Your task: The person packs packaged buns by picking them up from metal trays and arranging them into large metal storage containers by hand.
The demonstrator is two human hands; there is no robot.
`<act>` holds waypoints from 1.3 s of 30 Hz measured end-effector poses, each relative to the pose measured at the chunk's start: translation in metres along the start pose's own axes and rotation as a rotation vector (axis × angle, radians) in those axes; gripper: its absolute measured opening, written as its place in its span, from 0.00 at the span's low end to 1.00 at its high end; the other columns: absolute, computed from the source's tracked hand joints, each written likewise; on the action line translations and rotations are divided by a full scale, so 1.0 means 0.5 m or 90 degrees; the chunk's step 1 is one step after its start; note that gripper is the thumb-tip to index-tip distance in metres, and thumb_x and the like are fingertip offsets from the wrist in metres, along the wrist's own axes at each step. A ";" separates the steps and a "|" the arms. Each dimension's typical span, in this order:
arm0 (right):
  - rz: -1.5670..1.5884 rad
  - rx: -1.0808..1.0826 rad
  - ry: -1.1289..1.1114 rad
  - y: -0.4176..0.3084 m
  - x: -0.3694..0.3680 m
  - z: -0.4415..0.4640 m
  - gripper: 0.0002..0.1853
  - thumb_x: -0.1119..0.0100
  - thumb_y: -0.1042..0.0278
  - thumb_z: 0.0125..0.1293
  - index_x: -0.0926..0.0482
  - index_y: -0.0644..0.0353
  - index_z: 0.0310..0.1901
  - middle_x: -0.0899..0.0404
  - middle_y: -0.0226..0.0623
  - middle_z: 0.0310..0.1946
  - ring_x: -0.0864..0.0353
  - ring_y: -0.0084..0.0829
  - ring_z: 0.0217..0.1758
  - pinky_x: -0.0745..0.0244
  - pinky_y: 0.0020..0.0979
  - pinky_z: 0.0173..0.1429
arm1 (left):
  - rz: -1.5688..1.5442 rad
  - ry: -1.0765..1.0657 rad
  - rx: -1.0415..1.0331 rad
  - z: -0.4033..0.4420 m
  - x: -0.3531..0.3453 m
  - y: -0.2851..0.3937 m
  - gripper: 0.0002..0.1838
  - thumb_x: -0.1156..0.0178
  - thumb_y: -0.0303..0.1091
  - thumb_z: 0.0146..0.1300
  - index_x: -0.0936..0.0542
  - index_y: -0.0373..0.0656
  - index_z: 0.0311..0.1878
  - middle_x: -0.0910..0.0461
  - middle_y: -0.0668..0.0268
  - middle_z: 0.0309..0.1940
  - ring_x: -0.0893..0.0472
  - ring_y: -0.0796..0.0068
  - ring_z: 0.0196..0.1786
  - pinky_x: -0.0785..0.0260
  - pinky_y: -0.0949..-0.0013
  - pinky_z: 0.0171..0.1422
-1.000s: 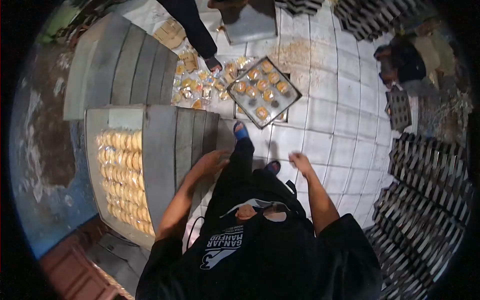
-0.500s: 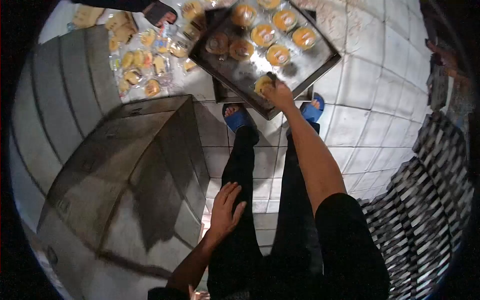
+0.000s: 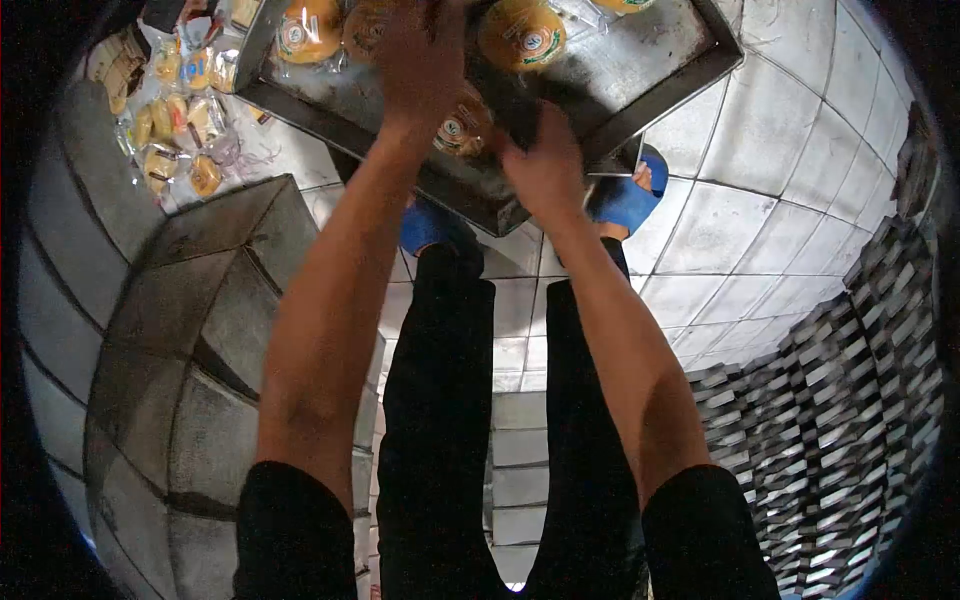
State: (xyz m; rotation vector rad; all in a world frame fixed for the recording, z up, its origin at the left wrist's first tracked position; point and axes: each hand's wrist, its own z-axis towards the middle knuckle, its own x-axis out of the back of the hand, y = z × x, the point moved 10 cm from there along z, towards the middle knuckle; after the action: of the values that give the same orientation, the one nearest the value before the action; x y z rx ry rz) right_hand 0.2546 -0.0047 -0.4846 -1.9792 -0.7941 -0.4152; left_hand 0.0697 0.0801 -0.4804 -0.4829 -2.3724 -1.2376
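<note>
Head camera: a wide metal tray (image 3: 655,65) lay low before the feet, probably flat so its raised rim kept the wrapped buns (image 3: 522,35) in. The left hand (image 3: 425,65) reached across it and the right hand (image 3: 548,170) came over the near edge, thumb apart from fingers; blur hid whether either gripped anything. One small bun (image 3: 462,128) sat between the two wrists.

Both arms extended forward, left hand (image 3: 425,75) beyond right (image 3: 548,175).

blue sandals (image 3: 628,203), white tiles (image 3: 740,220), golden-orange buns (image 3: 522,35), black sleeves (image 3: 700,530)
</note>
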 end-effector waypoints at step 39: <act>0.773 -0.003 0.004 -0.117 0.210 0.270 0.32 0.62 0.35 0.80 0.32 0.53 0.70 0.24 0.38 0.62 0.22 0.37 0.63 0.25 0.43 0.66 | 0.172 0.121 -0.735 0.073 -0.026 0.363 0.11 0.39 0.35 0.68 0.17 0.47 0.51 0.18 0.56 0.53 0.16 0.52 0.49 0.22 0.51 0.53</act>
State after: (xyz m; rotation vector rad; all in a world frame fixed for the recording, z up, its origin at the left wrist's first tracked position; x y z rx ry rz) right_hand 0.2879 0.1704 -0.4554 -2.0688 0.4786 0.3013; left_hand 0.1610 0.2078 -0.3815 -0.9050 -1.1702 -2.2759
